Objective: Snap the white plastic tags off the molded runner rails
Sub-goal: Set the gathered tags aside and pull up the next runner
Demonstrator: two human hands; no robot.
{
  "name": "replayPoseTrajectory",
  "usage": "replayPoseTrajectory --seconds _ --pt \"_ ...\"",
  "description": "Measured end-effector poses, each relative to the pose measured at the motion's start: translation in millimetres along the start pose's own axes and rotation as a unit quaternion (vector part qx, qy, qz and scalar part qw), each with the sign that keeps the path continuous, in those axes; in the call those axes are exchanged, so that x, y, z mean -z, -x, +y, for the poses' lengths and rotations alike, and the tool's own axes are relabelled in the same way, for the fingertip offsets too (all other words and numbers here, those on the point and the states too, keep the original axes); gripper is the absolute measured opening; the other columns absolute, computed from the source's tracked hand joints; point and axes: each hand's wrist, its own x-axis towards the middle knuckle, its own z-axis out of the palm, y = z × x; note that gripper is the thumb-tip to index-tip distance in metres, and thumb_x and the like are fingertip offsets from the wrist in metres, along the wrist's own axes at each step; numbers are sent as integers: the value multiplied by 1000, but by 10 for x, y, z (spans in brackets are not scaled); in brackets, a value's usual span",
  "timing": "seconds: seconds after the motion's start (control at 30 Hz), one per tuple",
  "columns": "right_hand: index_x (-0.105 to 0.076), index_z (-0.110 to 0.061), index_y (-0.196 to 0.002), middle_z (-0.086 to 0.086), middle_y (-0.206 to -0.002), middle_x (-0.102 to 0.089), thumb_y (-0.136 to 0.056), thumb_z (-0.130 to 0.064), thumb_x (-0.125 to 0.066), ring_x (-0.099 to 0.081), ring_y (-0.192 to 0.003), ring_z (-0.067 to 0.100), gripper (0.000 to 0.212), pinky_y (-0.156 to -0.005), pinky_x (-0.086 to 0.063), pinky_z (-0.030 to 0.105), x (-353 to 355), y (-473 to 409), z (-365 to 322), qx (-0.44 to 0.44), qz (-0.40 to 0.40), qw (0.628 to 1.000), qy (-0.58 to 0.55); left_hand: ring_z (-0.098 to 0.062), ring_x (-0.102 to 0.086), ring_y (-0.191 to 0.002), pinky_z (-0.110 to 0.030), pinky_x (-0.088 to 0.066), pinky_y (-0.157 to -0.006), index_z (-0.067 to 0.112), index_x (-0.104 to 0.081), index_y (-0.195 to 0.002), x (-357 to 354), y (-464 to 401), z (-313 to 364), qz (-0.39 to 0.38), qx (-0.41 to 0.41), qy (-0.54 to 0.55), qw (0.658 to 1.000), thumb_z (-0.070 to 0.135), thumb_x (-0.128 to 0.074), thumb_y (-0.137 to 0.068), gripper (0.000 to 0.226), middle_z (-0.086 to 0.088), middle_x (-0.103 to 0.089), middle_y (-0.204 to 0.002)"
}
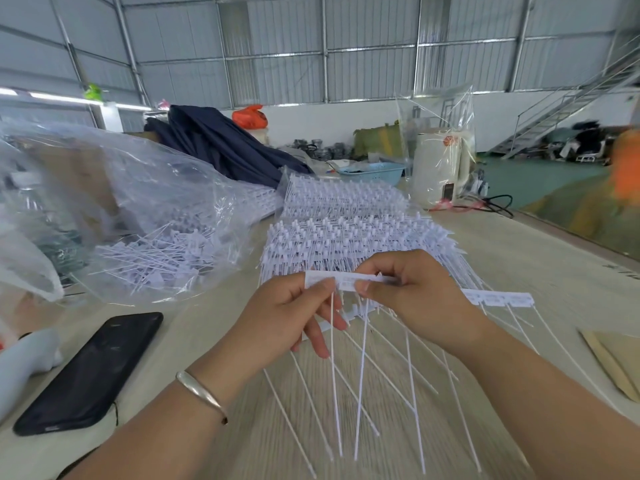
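In the clear plastic bag at left — loose white tags.

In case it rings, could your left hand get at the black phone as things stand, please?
Probably not at once: the left hand pinches the tag strip. The black phone lies uncovered beside that forearm.

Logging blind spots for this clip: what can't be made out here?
Head view only:
- Print on the tag strip: blurred, too small.
- Strip's middle: covered by the right hand.
- Contents of the clear bag: veiled by glare.
- Orange object: cut by the right edge.
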Motion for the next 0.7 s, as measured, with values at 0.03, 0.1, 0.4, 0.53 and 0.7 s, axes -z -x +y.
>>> replayPoseTrajectory --seconds 0.03,0.1,0.4,0.53,0.7 --pt "-72 -14 -78 -19 -52 -54 -89 -13 -65 -47 -50 -1 13 -54 -33 10 3 0 -5 3 -3 1000 8 -25 -66 -49 -18 -35 -40 11 -67 -86 -14 -2 -11 2 -9 -20 1000 31 -46 -101 33 -6 -75 -78" --pt "-71 -13 -78 -21 -51 -53 -90 -14 -64 -48 -50 -3 14 -54 -33 9 2 4 -19 8 -1 1000 29 -22 -62 -43 -14 -36 -42 12 -67 -80 -39 1 -11 6 -27 -32 999 28 -46 -101 34 -7 -73 -71" --pt "-67 -8 -77 0 -68 -58 -90 -13 -58 -52 -62 19 16 -65 -33 30 -189 73 -195 67 95 971 207 -17 -60 -43 -36 -52 -55 22 -61 -73 -134 48 105 119 -100 -266 951 33 -30 -99 42 -1 -66 -59" --pt "-55 -8 -63 4 -67 -55 -88 -8 -56 -51 -64 25 25 -66 -28 32 -294 106 -262 74 142 963 215 -26 -61 -60 -30 -26 -40 16 -59 -86 -289 101 249 169 -127 -496 842 31 -31 -98 34 -4 -51 -60" --pt "-59 0 -67 7 -69 -56 -90 -6 -55 -52 -68 27 24 -70 -39 40 -274 95 -238 81 115 979 149 -28 -43 -29 -17 -3 -45 16 -45 -55 -297 80 238 172 -184 -507 825 15 -65 -85 36 0 -34 -40"
